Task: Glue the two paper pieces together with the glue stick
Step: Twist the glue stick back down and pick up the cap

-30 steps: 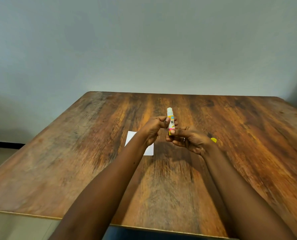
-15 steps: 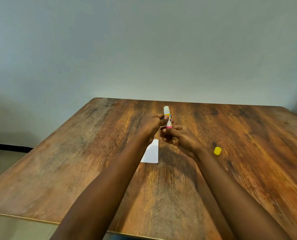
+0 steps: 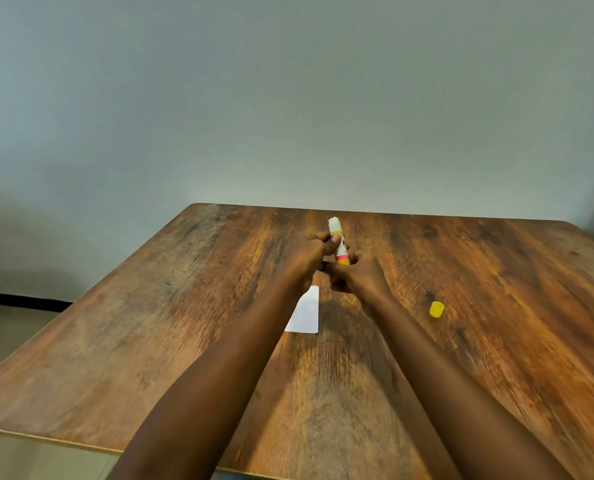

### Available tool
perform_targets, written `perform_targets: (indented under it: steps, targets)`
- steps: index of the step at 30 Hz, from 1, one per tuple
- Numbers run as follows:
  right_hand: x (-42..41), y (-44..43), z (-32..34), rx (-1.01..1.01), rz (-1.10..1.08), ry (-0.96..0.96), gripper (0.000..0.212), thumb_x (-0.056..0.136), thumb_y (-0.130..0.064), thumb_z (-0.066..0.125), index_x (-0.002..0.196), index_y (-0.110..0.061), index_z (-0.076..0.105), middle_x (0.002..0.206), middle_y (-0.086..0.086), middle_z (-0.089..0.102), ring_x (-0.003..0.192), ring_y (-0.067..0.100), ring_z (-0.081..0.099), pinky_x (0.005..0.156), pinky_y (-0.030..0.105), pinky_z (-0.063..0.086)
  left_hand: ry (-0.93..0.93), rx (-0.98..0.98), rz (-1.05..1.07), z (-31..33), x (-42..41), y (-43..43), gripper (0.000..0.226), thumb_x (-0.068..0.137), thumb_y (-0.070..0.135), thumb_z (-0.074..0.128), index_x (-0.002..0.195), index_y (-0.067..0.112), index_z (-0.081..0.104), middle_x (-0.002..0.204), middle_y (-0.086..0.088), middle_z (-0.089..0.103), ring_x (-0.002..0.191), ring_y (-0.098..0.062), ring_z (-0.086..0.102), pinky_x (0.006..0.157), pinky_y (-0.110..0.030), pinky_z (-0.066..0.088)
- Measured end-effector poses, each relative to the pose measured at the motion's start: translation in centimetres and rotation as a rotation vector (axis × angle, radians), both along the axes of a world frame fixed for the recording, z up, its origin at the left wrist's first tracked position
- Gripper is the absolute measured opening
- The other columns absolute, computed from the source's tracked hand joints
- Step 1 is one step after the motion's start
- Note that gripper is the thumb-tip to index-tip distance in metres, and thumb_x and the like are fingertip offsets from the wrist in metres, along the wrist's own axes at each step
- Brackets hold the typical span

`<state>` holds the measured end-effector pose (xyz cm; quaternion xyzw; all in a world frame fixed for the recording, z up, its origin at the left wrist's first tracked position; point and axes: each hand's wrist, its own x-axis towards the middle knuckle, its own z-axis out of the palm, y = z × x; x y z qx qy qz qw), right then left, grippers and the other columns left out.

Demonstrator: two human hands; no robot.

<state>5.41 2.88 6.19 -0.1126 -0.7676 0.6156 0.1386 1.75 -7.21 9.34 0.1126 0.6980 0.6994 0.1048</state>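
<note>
You have the cap (image 3: 436,309) off at right, both hands' grips clamped on the stick (image 3: 338,242) mid-frame; paper (image 3: 306,315) unglued.

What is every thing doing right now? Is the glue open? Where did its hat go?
glue stick: open, upright, white glue showing at the top, held by both hands.
yellow cap: off, lying on the table, apart from the hands.
white paper: flat on the table, partly hidden by the left arm.
left hand: closed around the stick's middle.
right hand: closed on the stick's bottom end.
table: wooden, holding the paper and cap.
</note>
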Motion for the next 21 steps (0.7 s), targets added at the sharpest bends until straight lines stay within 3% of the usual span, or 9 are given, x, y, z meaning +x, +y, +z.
perform_targets:
  steps: [3,5,7,9,11,14,17,19,21]
  targets:
    - [0.1,1.3,0.5,-0.268,0.249,-0.041,0.029,0.085,-0.016,0.065,0.108,0.001,0.064,0.088,0.011,0.071,0.079,0.022,0.071,0.071,0.029,0.059,0.002,0.012,-0.021,0.4,-0.2,-0.6,0.031,0.093,0.011,0.054,0.116,-0.007,0.063,0.115,-0.020,0.068,0.086,-0.015,0.064,0.073,-0.018,0.052]
    - [0.2,2.1,1.0,-0.455,0.358,-0.094,0.018,0.086,-0.010,0.062,0.099,0.001,0.067,0.085,0.013,0.074,0.080,0.024,0.073,0.067,0.031,0.060,-0.018,0.022,-0.023,0.6,-0.4,-0.9,0.032,0.094,0.009,0.052,0.118,-0.009,0.061,0.118,-0.021,0.066,0.090,-0.018,0.064,0.076,-0.017,0.053]
    - [0.3,2.6,1.4,-0.421,0.375,-0.117,0.013,0.082,-0.010,0.066,0.091,-0.001,0.070,0.083,0.013,0.075,0.076,0.023,0.073,0.063,0.029,0.059,-0.023,0.010,-0.021,0.5,-0.4,-1.0,0.033,0.094,0.010,0.052,0.120,-0.009,0.060,0.120,-0.021,0.065,0.097,-0.022,0.065,0.079,-0.019,0.053]
    - [0.2,2.4,1.6,-0.221,0.294,-0.101,0.018,0.077,-0.013,0.073,0.090,-0.002,0.071,0.082,0.011,0.074,0.072,0.020,0.073,0.062,0.025,0.058,-0.003,-0.019,-0.001,0.3,-0.2,-1.0,0.033,0.093,0.011,0.054,0.119,-0.008,0.061,0.120,-0.019,0.066,0.104,-0.024,0.064,0.075,-0.016,0.051]
    - [0.0,1.5,1.5,-0.021,0.116,-0.069,0.025,0.072,-0.016,0.078,0.090,-0.001,0.069,0.077,0.005,0.070,0.067,0.017,0.071,0.057,0.022,0.056,0.019,-0.036,0.032,0.3,-0.1,-0.7,0.033,0.092,0.013,0.056,0.119,-0.005,0.063,0.119,-0.016,0.067,0.101,-0.018,0.063,0.066,-0.009,0.046]
    - [-0.2,0.0,1.2,0.076,-0.079,0.009,0.025,0.070,-0.019,0.080,0.086,-0.009,0.064,0.072,0.000,0.064,0.062,0.016,0.065,0.055,0.022,0.053,0.024,-0.031,0.044,0.3,0.0,-0.3,0.030,0.092,0.015,0.057,0.115,-0.001,0.066,0.113,-0.012,0.070,0.083,-0.006,0.063,0.057,-0.007,0.044]
    - [0.0,0.1,1.1,0.031,0.024,0.011,0.032,0.073,-0.023,0.078,0.097,-0.006,0.064,0.077,0.006,0.066,0.062,0.015,0.063,0.058,0.023,0.055,-0.003,0.007,0.031,0.4,0.0,-0.4,0.028,0.092,0.013,0.057,0.113,-0.003,0.067,0.106,-0.012,0.071,0.078,-0.005,0.063,0.054,-0.006,0.049]
    - [0.1,0.9,1.2,-0.100,0.192,-0.028,0.037,0.078,-0.021,0.073,0.107,0.000,0.064,0.086,0.010,0.069,0.072,0.018,0.068,0.065,0.024,0.057,-0.023,0.013,0.025,0.5,-0.2,-0.6,0.030,0.093,0.012,0.056,0.116,-0.005,0.064,0.112,-0.015,0.069,0.090,-0.016,0.067,0.070,-0.015,0.054]
    - [0.1,1.6,1.4,-0.302,0.319,-0.078,0.029,0.084,-0.014,0.066,0.107,0.003,0.064,0.088,0.012,0.071,0.080,0.021,0.070,0.070,0.028,0.059,-0.031,0.009,0.012,0.6,-0.4,-0.8,0.032,0.093,0.011,0.054,0.120,-0.007,0.061,0.118,-0.019,0.067,0.101,-0.022,0.064,0.085,-0.023,0.050]
